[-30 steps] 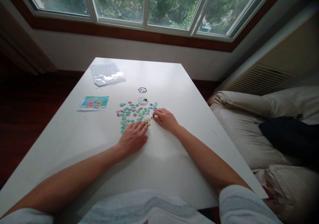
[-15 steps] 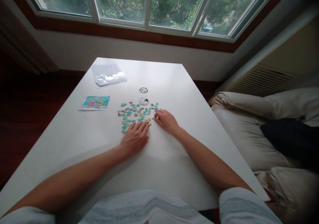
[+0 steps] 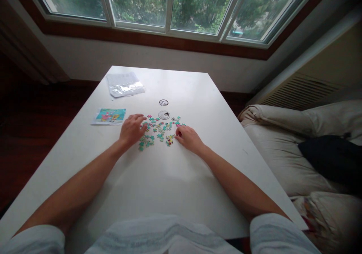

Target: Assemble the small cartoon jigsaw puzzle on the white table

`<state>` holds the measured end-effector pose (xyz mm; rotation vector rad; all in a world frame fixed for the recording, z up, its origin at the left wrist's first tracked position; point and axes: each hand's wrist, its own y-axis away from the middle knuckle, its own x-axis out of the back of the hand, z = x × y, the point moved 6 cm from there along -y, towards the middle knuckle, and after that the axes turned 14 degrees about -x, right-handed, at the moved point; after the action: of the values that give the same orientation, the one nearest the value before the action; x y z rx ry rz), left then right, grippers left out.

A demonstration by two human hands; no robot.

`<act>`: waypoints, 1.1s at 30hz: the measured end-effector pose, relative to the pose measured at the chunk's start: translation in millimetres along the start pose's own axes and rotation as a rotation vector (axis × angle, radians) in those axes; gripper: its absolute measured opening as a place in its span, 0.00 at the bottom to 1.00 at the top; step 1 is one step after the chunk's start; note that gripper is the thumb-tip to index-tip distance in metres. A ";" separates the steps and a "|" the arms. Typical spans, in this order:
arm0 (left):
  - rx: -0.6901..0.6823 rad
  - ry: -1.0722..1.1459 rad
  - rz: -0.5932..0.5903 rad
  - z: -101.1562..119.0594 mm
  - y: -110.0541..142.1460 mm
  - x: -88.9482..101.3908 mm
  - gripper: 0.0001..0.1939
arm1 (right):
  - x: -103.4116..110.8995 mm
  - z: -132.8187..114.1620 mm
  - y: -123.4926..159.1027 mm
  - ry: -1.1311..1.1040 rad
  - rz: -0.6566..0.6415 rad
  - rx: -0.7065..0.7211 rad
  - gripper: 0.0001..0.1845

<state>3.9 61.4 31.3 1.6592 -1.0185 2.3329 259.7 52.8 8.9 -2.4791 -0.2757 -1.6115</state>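
Observation:
Many small jigsaw puzzle pieces [image 3: 160, 136], mostly teal with some pink and yellow, lie scattered on the white table [image 3: 169, 186]. My left hand [image 3: 132, 129] is over the left edge of the scatter, its fingers stretched forward and apart, with no held piece visible. At the right edge, my right hand [image 3: 189, 138] pinches a small puzzle piece between thumb and forefinger, mostly hidden by the fingers. Just left of those fingertips sits a small yellow cluster of pieces [image 3: 169, 140]; whether they are joined I cannot tell.
A picture sheet [image 3: 109, 116] with cartoon figures lies left of the pieces. Behind it is a clear plastic bag [image 3: 125, 84] with papers. Two round marks, one a ring [image 3: 164, 114], are beyond the pieces. A sofa [image 3: 271, 148] stands along the right side.
My left hand has moved left and away from me, from beside the yellow cluster to the scatter's left edge, uncovering pieces. The right hand stays nearly in place.

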 end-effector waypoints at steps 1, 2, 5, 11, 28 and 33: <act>0.041 0.007 0.019 -17.1 -0.7 -0.8 0.15 | 0.2 -0.4 -0.1 -0.011 0.003 0.002 0.04; 0.073 0.026 0.022 -30.9 -0.4 -3.4 0.15 | 0.3 -0.7 -0.1 -0.022 0.006 0.005 0.04; 0.114 0.045 0.012 -52.3 2.6 -13.5 0.17 | 0.5 -0.7 -0.5 -0.060 0.009 0.012 0.04; 0.191 0.038 0.024 -65.0 3.8 -22.1 0.17 | 1.2 2.6 -1.6 -0.095 -0.010 0.007 0.05; 0.305 0.114 0.037 -80.8 0.6 -20.4 0.12 | 10.0 -0.1 4.0 -0.298 0.047 0.027 0.12; 0.347 0.116 0.028 -83.0 6.7 -14.8 0.14 | 8.0 -4.7 5.2 -0.361 -0.016 0.040 0.08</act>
<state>-59.7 107.8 0.3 1.5949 -0.6467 2.7110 260.0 47.1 17.9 -2.7290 -0.3705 -1.1407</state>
